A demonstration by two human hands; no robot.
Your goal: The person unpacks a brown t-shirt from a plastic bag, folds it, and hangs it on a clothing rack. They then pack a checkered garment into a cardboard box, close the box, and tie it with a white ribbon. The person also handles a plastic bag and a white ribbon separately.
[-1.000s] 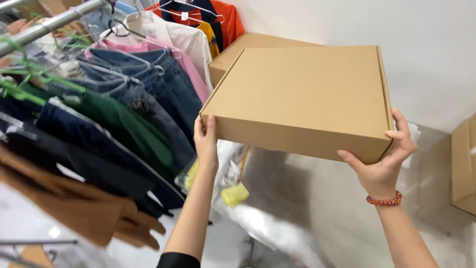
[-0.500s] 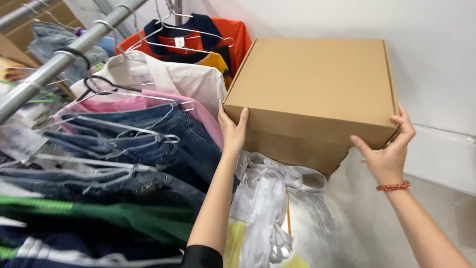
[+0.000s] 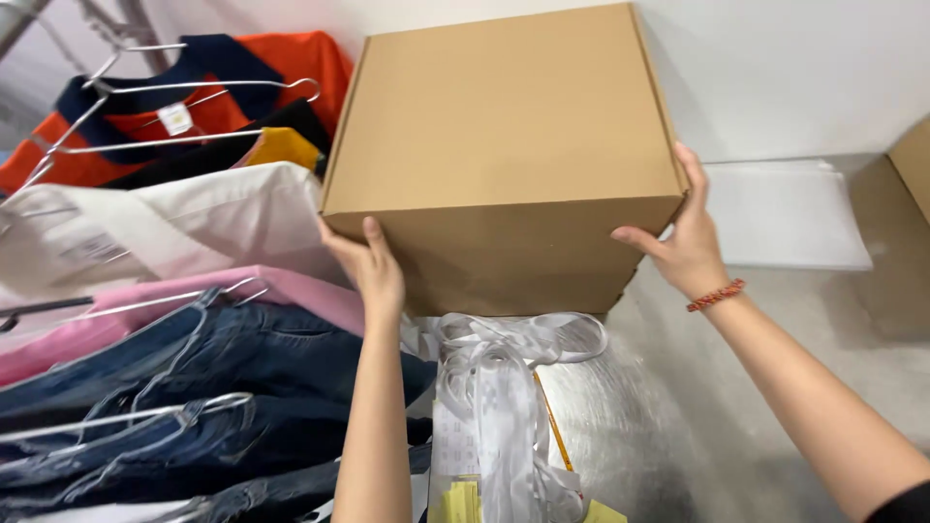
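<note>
One cardboard box [image 3: 504, 160], closed and plain brown, is held between both hands, and it now sits lower and nearer the white wall [image 3: 794, 68] than a second ago, when it was up at chest height over the hanging clothes; the view has tipped down with it, so the box looks close to being set down, possibly onto a second box under it, though that lower edge is hidden. Left hand [image 3: 368, 266] presses flat on the box's left side, fingers together and pointing up. Right hand [image 3: 683, 237] cups the right front corner, fingers spread along the side, thumb on the front face; one red beaded bracelet [image 3: 715, 294] on that wrist. Below the box: one bundle of white plastic strapping [image 3: 504, 387] over yellow slips [image 3: 465, 504]. Left of it, a rack of clothes on wire hangers [image 3: 145, 116]: roughly three pairs of jeans [image 3: 194, 387], one pink garment [image 3: 194, 310], one white [image 3: 165, 228], one orange-and-navy top [image 3: 242, 77]. One flat white sheet [image 3: 785, 213] lies on the grey floor [image 3: 775, 320] at right.
</note>
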